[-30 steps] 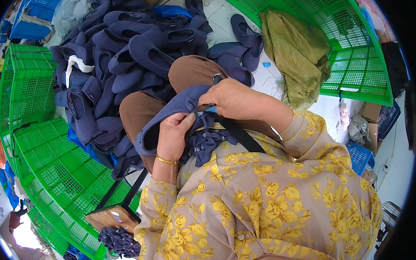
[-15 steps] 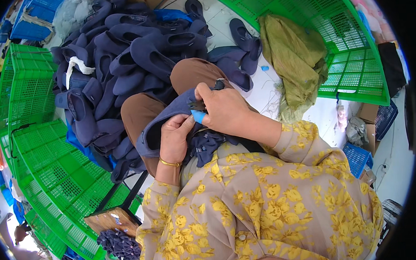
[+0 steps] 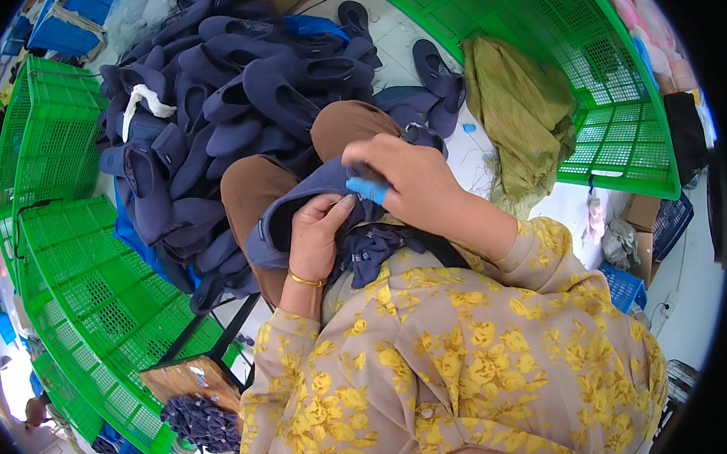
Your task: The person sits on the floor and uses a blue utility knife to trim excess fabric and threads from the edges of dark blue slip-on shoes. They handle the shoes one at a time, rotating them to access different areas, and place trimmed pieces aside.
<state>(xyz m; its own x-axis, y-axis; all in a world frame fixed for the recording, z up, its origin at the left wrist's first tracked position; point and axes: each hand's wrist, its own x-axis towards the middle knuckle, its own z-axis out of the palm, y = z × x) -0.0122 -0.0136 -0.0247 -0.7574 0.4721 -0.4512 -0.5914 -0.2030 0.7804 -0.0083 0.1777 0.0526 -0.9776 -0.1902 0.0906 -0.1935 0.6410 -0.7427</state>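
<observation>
Head view. The dark blue shoe (image 3: pixel 274 234) lies over the lap, against the brown-trousered knees (image 3: pixel 254 184), its opening toward the wearer; its far end is partly covered by the right hand. Left hand (image 3: pixel 312 237): thumb and forefinger pinched together on the shoe's rim, the other fingers partly concealed. Right hand (image 3: pixel 414 174): raised just beside the rim, fingers curled and blurred, a blue band (image 3: pixel 367 188) around one; whether they clasp anything cannot be told. Dark blue fabric pieces (image 3: pixel 372 251) bunch below, individual outlines hard to separate. Beyond the knees, a shoe pile (image 3: pixel 231 110) hides many of its own members. The green crate (image 3: pixel 624 132) at right is cut off above.
</observation>
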